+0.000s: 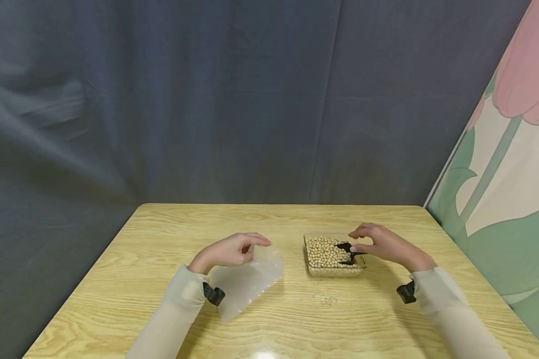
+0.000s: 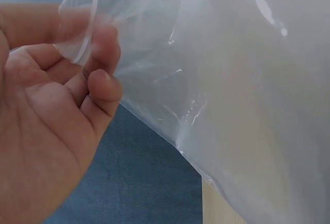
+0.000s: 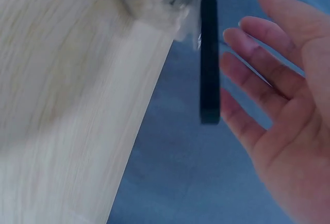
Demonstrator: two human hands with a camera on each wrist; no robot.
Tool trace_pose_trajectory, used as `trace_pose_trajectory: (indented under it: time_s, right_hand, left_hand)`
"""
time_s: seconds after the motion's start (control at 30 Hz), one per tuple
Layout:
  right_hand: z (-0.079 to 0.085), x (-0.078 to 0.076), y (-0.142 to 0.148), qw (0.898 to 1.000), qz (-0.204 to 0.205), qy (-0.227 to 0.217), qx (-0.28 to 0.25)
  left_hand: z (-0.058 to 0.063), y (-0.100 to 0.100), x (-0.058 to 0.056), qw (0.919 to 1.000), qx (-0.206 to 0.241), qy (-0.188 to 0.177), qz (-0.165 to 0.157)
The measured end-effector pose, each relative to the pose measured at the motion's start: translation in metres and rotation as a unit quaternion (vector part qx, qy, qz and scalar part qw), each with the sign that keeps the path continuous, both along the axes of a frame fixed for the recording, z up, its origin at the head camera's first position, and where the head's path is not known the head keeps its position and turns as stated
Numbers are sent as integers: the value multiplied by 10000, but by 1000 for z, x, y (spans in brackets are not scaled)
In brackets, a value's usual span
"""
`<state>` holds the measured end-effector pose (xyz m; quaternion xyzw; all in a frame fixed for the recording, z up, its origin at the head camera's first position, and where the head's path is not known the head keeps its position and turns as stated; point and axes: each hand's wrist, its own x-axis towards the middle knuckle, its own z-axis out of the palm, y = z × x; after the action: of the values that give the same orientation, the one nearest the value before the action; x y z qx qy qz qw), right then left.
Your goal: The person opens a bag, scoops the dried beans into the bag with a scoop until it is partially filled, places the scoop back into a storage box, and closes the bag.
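My left hand (image 1: 231,249) holds a clear plastic bag (image 1: 247,284) near its edge, with the fingers curled in. In the left wrist view the bag (image 2: 221,79) hangs from that hand, its film passing between the fingers. A clear rectangular container (image 1: 314,273) full of pale yellow beans (image 1: 323,252), perhaps soybeans, stands to the right. Among the beans sits a black scoop (image 1: 345,247). Beside its handle (image 3: 209,69) is my right hand (image 3: 278,79), fingers loosely bent and thumb apart, not gripping it.
The light wood table (image 1: 170,234) carries the container and bag. Faint small marks (image 1: 327,300) lie on the wood in front of the container. A dark curtain (image 1: 233,109) hangs behind, and a flower-patterned panel (image 1: 498,164) stands at the right.
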<state>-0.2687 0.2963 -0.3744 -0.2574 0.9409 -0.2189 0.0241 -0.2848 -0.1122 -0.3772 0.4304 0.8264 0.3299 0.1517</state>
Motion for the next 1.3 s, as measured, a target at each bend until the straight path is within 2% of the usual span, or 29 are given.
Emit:
trace_pose_trajectory:
  time_s: [0.2,0.47,0.97,1.07,1.3]
  right_hand:
    - [0,1,8,9999,84,-72,109]
    - [-4,1,15,9993,139,-249,224]
    - [-8,0,5,9974,322,-468,448]
    - [-9,-2,5,9975,442,-157,532]
    - [-14,-6,5,9900,887,1005,438]
  left_hand:
    - [-2,-2,-1,10000,43,16,-4]
    - [-1,-3,0,9998,139,-137,-14]
    - [-5,-4,-3,10000,-12,-43,-10]
    - [-6,-4,-3,10000,-24,-40,-13]
    - [-6,-4,-4,10000,-19,-83,26]
